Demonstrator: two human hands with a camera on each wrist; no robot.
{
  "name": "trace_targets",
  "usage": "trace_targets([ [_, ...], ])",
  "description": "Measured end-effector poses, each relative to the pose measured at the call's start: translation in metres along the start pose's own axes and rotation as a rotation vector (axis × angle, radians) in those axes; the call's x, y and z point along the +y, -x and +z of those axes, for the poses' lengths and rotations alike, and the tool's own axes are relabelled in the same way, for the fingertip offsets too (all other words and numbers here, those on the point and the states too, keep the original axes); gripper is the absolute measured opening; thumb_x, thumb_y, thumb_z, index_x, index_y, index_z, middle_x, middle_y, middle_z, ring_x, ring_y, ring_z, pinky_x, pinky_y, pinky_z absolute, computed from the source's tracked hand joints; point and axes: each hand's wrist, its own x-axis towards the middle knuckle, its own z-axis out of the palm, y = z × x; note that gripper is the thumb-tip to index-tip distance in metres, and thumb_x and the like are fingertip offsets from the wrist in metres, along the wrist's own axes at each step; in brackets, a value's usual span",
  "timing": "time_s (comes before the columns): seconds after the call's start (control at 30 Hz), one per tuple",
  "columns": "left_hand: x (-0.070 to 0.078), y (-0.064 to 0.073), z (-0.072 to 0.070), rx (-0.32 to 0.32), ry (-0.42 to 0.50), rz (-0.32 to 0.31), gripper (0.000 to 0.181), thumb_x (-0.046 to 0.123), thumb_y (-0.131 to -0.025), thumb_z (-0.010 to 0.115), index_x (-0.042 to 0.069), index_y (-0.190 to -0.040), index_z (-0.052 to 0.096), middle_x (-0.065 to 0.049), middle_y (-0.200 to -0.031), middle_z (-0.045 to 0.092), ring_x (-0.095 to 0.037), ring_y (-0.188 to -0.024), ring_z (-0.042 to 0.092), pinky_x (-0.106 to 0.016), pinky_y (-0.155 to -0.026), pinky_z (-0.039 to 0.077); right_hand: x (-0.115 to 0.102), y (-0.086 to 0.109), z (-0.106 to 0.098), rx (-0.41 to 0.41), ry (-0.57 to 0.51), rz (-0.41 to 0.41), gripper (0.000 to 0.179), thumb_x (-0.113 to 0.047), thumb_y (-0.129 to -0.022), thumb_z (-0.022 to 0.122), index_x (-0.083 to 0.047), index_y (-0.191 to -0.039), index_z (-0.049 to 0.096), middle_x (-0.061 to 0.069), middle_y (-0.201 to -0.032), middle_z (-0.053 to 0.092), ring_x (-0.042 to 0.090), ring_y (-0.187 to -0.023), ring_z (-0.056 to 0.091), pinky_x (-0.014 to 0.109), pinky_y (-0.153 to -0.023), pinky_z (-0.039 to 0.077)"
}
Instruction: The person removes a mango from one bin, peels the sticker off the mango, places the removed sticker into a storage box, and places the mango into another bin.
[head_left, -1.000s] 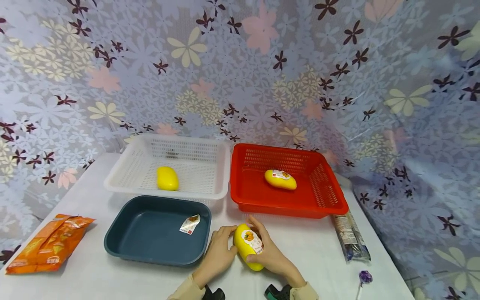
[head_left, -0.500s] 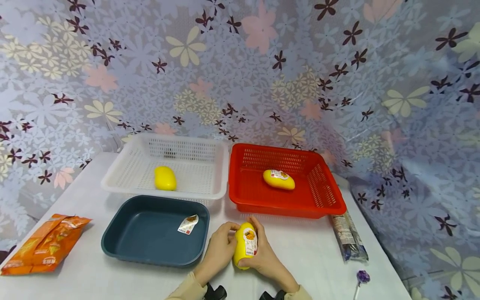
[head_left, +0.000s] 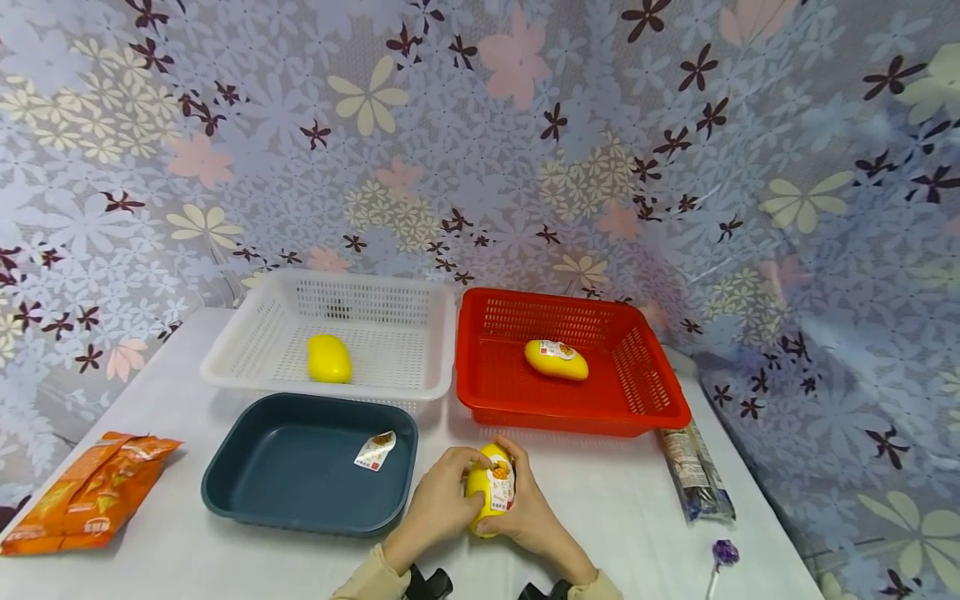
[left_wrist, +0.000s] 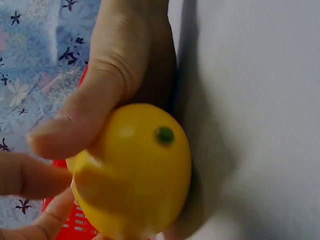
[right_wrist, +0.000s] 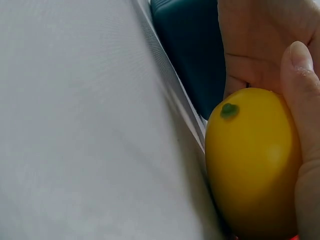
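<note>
A yellow toy-like mango (head_left: 479,483) stands on the white table in front of me, with a white picture sticker (head_left: 501,487) on its upper face. My right hand (head_left: 534,512) grips it from the right, thumb across its near end. From the left, my left hand (head_left: 442,496) bends its index finger and thumb onto the mango at the sticker's left edge. Whether a sticker corner is pinched there cannot be made out. In the left wrist view the mango (left_wrist: 135,170) shows a green stem nub, with the left thumb (left_wrist: 35,175) touching its side.
A dark blue tray (head_left: 300,522) at left holds a loose sticker (head_left: 375,450). Behind it, a white basket (head_left: 217,358) has a plain mango (head_left: 329,358); a red basket (head_left: 555,419) has a labelled one (head_left: 556,360). An orange snack bag (head_left: 93,492), a long packet (head_left: 697,475) and a lollipop (head_left: 724,552) lie aside.
The mango has turned more upright, its sticker swinging toward the left hand. My left index finger and thumb have moved over the mango to the sticker's edge. My right hand keeps its grip.
</note>
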Motion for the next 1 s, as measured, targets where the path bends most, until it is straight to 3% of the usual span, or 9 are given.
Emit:
trace_targets([
  [0.2,-0.003,-0.001,0.001,-0.072,0.074,0.025,0.026,0.005,-0.066,0.070,0.022,-0.086,0.069,-0.016,-0.127,0.054,-0.036,-0.115,0.051,-0.045,-0.081,0.045,-0.001,-0.001,0.000,-0.027,-0.058,0.029,0.118,-0.023,-0.060,0.092,-0.017,-0.151,0.017,0.021,-0.136,0.040,0.007,-0.111,0.049,0.020,-0.091,0.047],
  [0.4,-0.010,-0.002,0.004,-0.091,0.055,0.073,0.020,0.008,-0.068,0.075,0.026,-0.073,0.070,-0.010,-0.133,0.053,-0.033,-0.117,0.048,-0.047,-0.089,0.044,-0.005,-0.001,-0.001,-0.038,-0.041,0.112,0.117,-0.022,-0.060,0.092,-0.021,-0.151,0.017,0.016,-0.138,0.040,0.010,-0.113,0.050,0.020,-0.095,0.045],
  [0.6,-0.011,-0.003,0.003,-0.072,-0.042,0.122,0.014,0.016,-0.070,0.077,0.029,-0.071,0.070,-0.007,-0.136,0.053,-0.032,-0.120,0.048,-0.049,-0.089,0.044,-0.006,-0.002,-0.002,-0.047,-0.016,0.107,0.119,-0.018,-0.059,0.093,-0.022,-0.152,0.018,0.015,-0.136,0.043,0.010,-0.113,0.051,0.020,-0.096,0.045],
  [0.77,-0.012,-0.003,0.006,-0.028,-0.077,0.142,0.011,0.021,-0.071,0.077,0.031,-0.071,0.071,-0.001,-0.135,0.053,-0.027,-0.122,0.047,-0.042,-0.086,0.041,-0.005,-0.002,-0.001,-0.020,0.045,0.090,0.118,-0.017,-0.058,0.092,-0.022,-0.151,0.020,0.012,-0.139,0.044,0.009,-0.114,0.052,0.019,-0.097,0.043],
  [0.93,-0.013,-0.003,0.010,0.026,-0.001,0.138,0.011,0.018,-0.072,0.079,0.027,-0.073,0.072,-0.002,-0.126,0.055,-0.027,-0.117,0.050,-0.037,-0.083,0.039,-0.005,-0.002,0.002,-0.003,0.104,0.087,0.118,-0.022,-0.056,0.092,-0.020,-0.151,0.022,0.009,-0.145,0.042,0.008,-0.116,0.051,0.018,-0.100,0.040],
  [1.0,-0.012,-0.005,0.006,0.033,0.121,0.131,0.009,0.017,-0.076,0.078,0.022,-0.075,0.071,-0.005,-0.124,0.054,-0.029,-0.117,0.049,-0.038,-0.087,0.040,-0.006,-0.002,0.002,0.000,0.125,0.112,0.118,-0.023,-0.056,0.092,-0.022,-0.151,0.022,0.009,-0.143,0.044,0.007,-0.115,0.051,0.018,-0.098,0.041],
])
